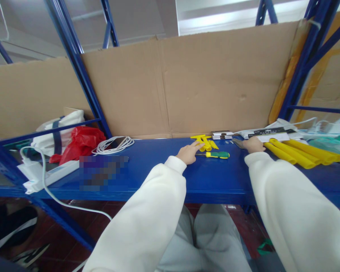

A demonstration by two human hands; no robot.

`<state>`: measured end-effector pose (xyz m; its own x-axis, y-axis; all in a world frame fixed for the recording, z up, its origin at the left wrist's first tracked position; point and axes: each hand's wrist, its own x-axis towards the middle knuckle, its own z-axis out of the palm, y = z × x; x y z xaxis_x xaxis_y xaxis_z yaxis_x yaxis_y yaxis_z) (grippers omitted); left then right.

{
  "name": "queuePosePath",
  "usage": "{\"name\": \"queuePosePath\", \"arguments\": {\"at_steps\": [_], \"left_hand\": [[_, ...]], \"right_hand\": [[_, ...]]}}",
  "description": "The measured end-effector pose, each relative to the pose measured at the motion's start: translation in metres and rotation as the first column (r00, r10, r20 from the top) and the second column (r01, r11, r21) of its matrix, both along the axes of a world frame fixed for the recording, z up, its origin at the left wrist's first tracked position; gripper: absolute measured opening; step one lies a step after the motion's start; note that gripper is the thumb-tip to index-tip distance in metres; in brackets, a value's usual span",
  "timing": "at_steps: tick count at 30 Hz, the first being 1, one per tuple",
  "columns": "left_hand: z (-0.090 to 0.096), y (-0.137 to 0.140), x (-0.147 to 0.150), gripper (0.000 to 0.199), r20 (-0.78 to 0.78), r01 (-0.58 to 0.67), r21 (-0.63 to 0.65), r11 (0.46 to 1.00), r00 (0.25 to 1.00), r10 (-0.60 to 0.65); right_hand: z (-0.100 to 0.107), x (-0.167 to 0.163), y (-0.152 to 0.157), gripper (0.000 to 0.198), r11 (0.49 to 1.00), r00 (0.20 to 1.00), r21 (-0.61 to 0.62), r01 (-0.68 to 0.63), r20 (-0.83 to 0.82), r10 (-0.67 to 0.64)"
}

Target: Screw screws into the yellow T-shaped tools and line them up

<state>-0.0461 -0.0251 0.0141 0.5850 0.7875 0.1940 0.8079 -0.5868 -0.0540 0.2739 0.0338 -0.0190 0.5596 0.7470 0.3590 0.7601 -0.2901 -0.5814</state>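
My left hand (187,152) reaches over the blue shelf top with its fingers stretched out, the fingertips at a group of yellow plastic pieces (201,138). Just right of that hand lies a screwdriver (219,155) with a green and yellow handle, its tip close to the fingers. Farther right, my right hand (253,145) is closed, palm down, over a grey pointed object (237,143) that sticks out to the left; its kind is not clear. Tiny metal parts (227,142) lie between the hands. Beside my right hand are several yellow tubes (300,153).
Small white and black boxes (222,134) stand at the back, before a cardboard wall (215,83). To the left are a coiled white cable (113,145), a red bag (85,141) and a power strip (58,174). Blue posts (306,68) frame the shelf.
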Motion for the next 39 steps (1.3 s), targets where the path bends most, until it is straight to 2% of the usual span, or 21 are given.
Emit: {"name": "queuePosePath", "arguments": {"at_steps": [3,14,19,21,24,26,28,31,33,34,36,39], "left_hand": [[0.0,0.0,0.0,0.083,-0.002,0.003,0.001,1.0,1.0,-0.003],[0.0,0.002,0.0,0.081,0.007,-0.005,-0.012,1.0,1.0,0.005],[0.0,0.001,0.0,0.079,0.002,-0.01,-0.01,1.0,1.0,0.01],[0.0,0.001,0.0,0.077,0.002,-0.006,-0.004,1.0,1.0,0.006],[-0.001,0.002,0.0,0.074,0.004,0.002,0.003,1.0,1.0,-0.002],[-0.001,0.003,0.0,0.073,0.008,0.013,0.01,1.0,1.0,-0.013],[-0.002,0.004,0.0,0.072,0.015,0.027,0.02,0.999,1.0,-0.027],[-0.002,0.005,0.0,0.071,0.02,0.039,0.032,0.999,0.999,-0.039],[-0.002,0.004,0.001,0.071,0.015,0.041,0.037,0.998,0.999,-0.042],[-0.002,0.004,0.001,0.071,0.01,0.042,0.039,0.998,0.999,-0.043],[-0.003,0.004,0.001,0.072,0.003,0.047,0.04,0.998,0.999,-0.047],[-0.003,0.004,0.002,0.074,-0.004,0.06,0.03,0.998,0.998,-0.06]], "right_hand": [[0.0,-0.004,-0.002,0.056,0.986,0.982,-0.054,0.155,-0.1,-0.16],[0.003,-0.018,-0.012,0.08,0.988,0.99,-0.061,0.14,-0.024,-0.142],[0.004,-0.018,-0.013,0.069,0.988,0.992,-0.096,0.123,0.013,-0.122],[0.006,-0.018,-0.011,0.061,0.997,0.995,-0.036,0.069,0.068,-0.067],[0.011,-0.024,-0.005,0.04,0.991,0.977,0.103,-0.083,0.207,0.06],[0.015,-0.033,-0.001,0.035,0.962,0.935,0.159,-0.224,0.311,0.167],[0.016,-0.045,0.003,0.039,0.908,0.859,0.16,-0.388,0.42,0.293],[0.012,-0.065,0.008,0.051,0.766,0.67,0.092,-0.636,0.558,0.489],[0.008,-0.077,0.009,0.059,0.681,0.559,0.029,-0.732,0.598,0.575],[0.006,-0.083,0.008,0.061,0.657,0.525,0.001,-0.754,0.603,0.601],[0.005,-0.092,0.006,0.059,0.638,0.49,-0.047,-0.768,0.599,0.634],[0.007,-0.099,0.001,0.049,0.636,0.473,-0.087,-0.767,0.594,0.651]]}}
